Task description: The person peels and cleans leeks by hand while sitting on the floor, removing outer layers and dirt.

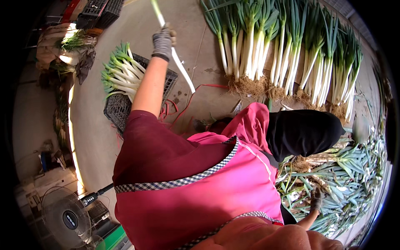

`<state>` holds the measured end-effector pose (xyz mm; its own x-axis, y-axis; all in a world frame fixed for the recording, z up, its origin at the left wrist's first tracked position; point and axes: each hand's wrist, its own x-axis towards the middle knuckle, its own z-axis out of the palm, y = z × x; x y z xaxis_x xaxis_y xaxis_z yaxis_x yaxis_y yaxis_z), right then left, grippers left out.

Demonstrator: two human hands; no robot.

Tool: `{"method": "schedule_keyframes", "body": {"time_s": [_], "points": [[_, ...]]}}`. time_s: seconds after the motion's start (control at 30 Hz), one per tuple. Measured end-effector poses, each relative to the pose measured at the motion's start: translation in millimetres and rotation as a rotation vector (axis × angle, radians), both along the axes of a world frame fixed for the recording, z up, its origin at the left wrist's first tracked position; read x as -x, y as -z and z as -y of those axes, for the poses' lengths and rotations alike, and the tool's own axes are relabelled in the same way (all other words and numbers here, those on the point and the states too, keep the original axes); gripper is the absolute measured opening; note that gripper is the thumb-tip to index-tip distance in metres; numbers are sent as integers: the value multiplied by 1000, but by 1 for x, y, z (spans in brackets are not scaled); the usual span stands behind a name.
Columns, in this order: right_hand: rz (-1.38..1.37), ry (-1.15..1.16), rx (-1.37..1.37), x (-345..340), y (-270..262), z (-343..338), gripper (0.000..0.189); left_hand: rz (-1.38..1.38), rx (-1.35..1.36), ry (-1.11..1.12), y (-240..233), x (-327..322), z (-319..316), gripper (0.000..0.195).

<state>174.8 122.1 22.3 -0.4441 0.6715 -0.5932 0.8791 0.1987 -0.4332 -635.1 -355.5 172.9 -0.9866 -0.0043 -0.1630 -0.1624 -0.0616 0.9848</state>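
Observation:
My left hand [163, 42], in a grey knit glove, grips a long green onion [182, 69] with a smooth white shaft. Beneath that arm, a heap of trimmed green onions [126, 76] lies across a black plastic crate [118, 109]. My right hand [316, 198], also gloved, reaches low into a loose pile of untrimmed green onions [350, 187]. Its fingers are small and partly lost among the stalks, so their grip is unclear. Close to it lies a stalk with a dirty outer skin [323, 184].
Bundles of rooted green onions [256, 53] line the concrete floor. Red strapping [187, 103] trails between crate and bundles. My bent knee [306, 131] separates bundles and pile. A standing fan [67, 217] is at lower left; stacked black crates [101, 14] stand at upper left.

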Motion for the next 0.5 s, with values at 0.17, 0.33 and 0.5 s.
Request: {"method": "schedule_keyframes", "body": {"time_s": [0.17, 0.33, 0.5], "points": [[361, -194, -4, 51, -23, 19, 40, 92, 352, -296, 60, 128, 252, 31], [65, 85, -254, 63, 0, 13, 28, 118, 488, -234, 108, 130, 188, 39], [172, 515, -389, 143, 80, 102, 36, -72, 240, 658, 88, 46, -155, 35]]}}
